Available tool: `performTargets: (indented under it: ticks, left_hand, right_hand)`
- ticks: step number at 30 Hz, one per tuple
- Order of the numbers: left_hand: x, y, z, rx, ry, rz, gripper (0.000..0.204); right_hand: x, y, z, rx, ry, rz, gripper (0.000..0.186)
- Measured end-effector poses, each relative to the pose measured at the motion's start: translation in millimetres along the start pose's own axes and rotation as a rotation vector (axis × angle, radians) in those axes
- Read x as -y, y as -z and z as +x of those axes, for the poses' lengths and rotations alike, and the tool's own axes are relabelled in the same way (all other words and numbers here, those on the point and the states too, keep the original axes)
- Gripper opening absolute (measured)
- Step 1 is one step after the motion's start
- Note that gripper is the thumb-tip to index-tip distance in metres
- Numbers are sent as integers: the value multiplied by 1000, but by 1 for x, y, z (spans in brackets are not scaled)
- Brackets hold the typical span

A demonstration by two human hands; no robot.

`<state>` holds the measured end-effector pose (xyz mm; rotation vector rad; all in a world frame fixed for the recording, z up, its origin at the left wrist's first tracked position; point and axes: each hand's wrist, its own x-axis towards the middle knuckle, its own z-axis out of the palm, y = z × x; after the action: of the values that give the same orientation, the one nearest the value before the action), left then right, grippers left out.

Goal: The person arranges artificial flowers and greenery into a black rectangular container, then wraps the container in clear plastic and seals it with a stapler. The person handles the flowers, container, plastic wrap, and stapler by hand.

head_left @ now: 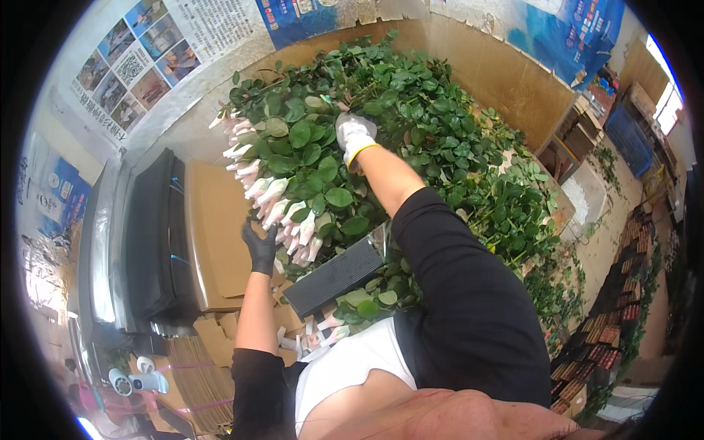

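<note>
A large pile of leafy roses (330,154) lies in front of me, its green stems and leaves spreading to the right. The pale pink rose heads (273,202), sleeved in whitish wraps, line the left side. My left hand (260,248), in a dark glove, is beside the lower rose heads with its thumb and fingers apart. Farther up, my right hand (356,134) reaches into the foliage in a white glove with a yellow cuff. Its fingers are curled among the leaves, which partly hide whatever is in them.
Between my arms lies a dark ridged pad (336,277). Flat cardboard (213,235) and dark sheets (150,227) stand at the left, above bundled cardboard (194,381). A brown board (499,70) walls the back. More roses with wrapped heads (336,334) lie close to my body.
</note>
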<state>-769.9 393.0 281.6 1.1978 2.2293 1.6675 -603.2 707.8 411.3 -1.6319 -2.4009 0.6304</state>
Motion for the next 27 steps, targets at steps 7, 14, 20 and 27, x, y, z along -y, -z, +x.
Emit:
performTargets:
  ticks: [7, 14, 20, 27]
  left_hand:
    - [15, -9, 10, 313, 716, -642, 40]
    - [-71, 16, 49, 330, 399, -897, 30]
    - [-6, 19, 64, 181, 378, -497, 37]
    - [-11, 66, -26, 394, 212, 621, 51]
  right_hand:
    - [-20, 8, 46, -227, 750, -922, 29]
    - [-14, 68, 29, -910, 950, -1016, 11]
    - [6, 4, 49, -474, 903, -1090, 25]
    - [-11, -36, 42, 223, 741, -1207, 56]
